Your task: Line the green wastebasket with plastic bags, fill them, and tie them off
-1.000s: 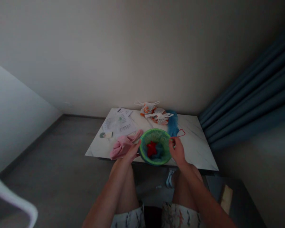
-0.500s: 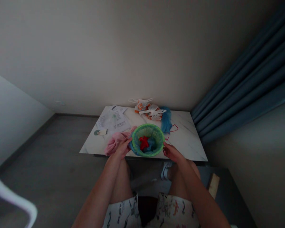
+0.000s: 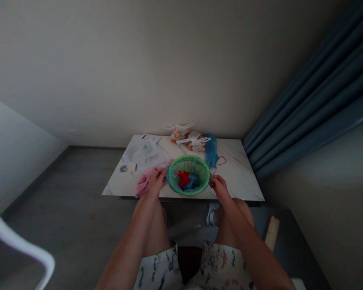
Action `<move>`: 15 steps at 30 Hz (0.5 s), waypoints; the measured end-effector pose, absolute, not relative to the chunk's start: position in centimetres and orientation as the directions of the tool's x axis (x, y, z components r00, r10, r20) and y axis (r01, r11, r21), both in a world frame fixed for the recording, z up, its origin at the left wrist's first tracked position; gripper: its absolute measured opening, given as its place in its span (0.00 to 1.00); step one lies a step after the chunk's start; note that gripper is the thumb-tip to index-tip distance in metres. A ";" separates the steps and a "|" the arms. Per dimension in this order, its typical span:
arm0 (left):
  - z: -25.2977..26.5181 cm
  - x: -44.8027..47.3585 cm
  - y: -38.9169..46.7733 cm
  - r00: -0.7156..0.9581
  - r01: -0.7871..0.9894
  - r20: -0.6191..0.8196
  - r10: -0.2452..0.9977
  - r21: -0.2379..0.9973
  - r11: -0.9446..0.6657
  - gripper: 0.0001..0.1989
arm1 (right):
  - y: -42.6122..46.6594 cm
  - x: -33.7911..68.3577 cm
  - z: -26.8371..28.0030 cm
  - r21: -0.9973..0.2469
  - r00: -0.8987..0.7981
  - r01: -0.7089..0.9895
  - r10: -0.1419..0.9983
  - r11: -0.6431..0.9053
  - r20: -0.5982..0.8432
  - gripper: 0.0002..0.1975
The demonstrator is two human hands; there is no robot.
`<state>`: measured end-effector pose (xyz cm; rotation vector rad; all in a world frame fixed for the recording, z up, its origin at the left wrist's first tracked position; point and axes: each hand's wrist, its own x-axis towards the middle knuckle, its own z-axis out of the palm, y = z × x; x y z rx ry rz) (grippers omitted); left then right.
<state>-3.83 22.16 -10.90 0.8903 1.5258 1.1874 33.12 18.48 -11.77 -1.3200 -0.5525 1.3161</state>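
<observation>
A green plastic basket (image 3: 206,169) sits near the front edge of the table, with a thin blue plastic bag (image 3: 171,186) drawn over its rim and sides. Inside lie a crumpled red item (image 3: 184,178) and a bunched blue item (image 3: 192,181). At the basket's left side, my left hand (image 3: 157,180) is closed on the edge of the bag. My right hand (image 3: 219,187) pinches the bag's edge at the right side. A pink cloth (image 3: 142,184) lies beside and partly behind my left hand.
The white marble-patterned table (image 3: 242,177) stands against the wall. Papers (image 3: 148,153) and a small card (image 3: 130,168) lie at left. White-and-orange plastic bags (image 3: 195,141) and a blue bag roll (image 3: 211,150) are at the back. A wooden block (image 3: 271,233) rests at lower right.
Both hands have moved slightly up and apart at the basket's sides. The bag's edge is now stretched outward over the rim on both sides.
</observation>
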 end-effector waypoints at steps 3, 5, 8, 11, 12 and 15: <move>-10.9 -3.2 22.3 -0.191 -0.104 -0.297 0.935 0.954 0.282 0.31 | 18.7 32.6 -11.9 -0.977 0.396 -0.174 0.900 -0.121 -0.181 0.24; -10.7 -2.8 22.2 -0.146 -0.162 -0.315 0.938 0.943 0.291 0.33 | 18.5 32.2 -11.8 -0.999 0.470 0.013 0.882 -0.047 -0.036 0.23; -10.1 -2.4 21.9 -0.102 -0.158 -0.323 0.941 0.939 0.305 0.34 | 17.7 31.8 -11.5 -0.947 0.497 0.320 0.855 -0.026 0.145 0.17; -9.6 -2.3 21.2 -0.062 -0.149 -0.352 0.934 0.929 0.340 0.32 | 16.6 31.5 -11.1 -0.828 0.409 0.560 0.878 -0.028 0.247 0.11; -9.4 -2.3 20.9 -0.044 -0.166 -0.361 0.931 0.922 0.350 0.31 | 16.4 31.4 -11.0 -0.796 0.386 0.604 0.883 -0.025 0.265 0.10; -9.0 -2.2 20.2 0.035 -0.235 -0.371 0.928 0.899 0.369 0.30 | 15.9 31.3 -10.8 -0.744 0.361 0.668 0.890 -0.039 0.277 0.09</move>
